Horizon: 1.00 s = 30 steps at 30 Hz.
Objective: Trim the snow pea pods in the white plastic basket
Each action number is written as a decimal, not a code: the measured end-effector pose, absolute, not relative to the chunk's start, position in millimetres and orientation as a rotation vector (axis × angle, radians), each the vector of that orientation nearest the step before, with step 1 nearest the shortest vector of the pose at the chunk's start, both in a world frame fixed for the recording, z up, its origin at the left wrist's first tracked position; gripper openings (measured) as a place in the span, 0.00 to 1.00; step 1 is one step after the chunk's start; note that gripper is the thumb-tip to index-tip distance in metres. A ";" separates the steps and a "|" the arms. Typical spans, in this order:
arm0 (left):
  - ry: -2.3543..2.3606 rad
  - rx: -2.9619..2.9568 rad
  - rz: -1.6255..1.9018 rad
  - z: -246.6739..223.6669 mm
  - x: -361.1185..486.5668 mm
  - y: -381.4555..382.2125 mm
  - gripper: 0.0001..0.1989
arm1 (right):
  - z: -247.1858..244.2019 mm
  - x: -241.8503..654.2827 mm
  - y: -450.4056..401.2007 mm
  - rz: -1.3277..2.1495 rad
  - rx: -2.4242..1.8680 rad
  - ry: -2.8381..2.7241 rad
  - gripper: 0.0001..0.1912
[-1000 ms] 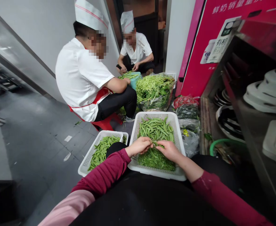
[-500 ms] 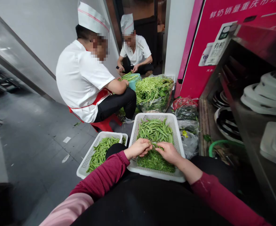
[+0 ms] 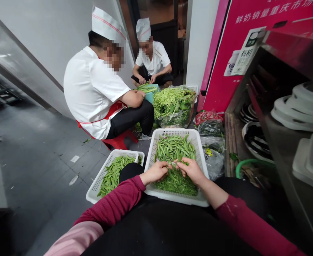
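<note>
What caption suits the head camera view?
Left hand and right hand close together over a white basket of green pods.

Curved green pods [image 3: 172, 146], loosely heaped in the larger white basket [image 3: 172, 199]

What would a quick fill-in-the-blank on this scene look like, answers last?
The larger basket under the left hand and right hand is coloured ____.
The smaller basket lies to its ____.
The nearer co-worker sits on a stool coloured ____.
The tub at far right has a rim coloured ____.
White; left; red; green.
</note>
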State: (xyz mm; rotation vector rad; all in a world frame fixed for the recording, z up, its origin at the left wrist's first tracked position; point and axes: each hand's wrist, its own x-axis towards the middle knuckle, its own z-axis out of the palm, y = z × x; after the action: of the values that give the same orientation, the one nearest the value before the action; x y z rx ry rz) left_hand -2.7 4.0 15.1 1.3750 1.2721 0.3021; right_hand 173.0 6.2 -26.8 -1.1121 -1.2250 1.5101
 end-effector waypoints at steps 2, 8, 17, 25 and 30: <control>1.192 1.430 0.303 24.8 2.9 4.3 0.11 | -25.4 172.5 4.6 1.500 -1.104 -1.248 0.17; 1.104 1.601 0.201 49.7 9.8 12.3 0.10 | -16.7 185.0 4.8 1.731 -0.986 -1.161 0.15; 0.922 1.791 0.026 58.4 13.7 21.6 0.07 | -9.4 199.7 7.0 2.384 -0.855 -1.134 0.19; 1.505 1.573 0.527 0.9 28.0 9.4 0.10 | -18.2 182.9 13.2 1.316 -1.307 -1.102 0.15; 1.515 2.190 -0.111 -24.0 -14.5 -1.3 0.14 | -15.9 215.2 38.4 1.294 -1.096 -0.488 0.11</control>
State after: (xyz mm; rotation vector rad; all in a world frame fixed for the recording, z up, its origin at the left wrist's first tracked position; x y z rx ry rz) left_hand -14.5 -1.3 -24.0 2.1895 1.5155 -0.1109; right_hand 215.2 38.4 -15.9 -1.0955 -0.4878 1.2937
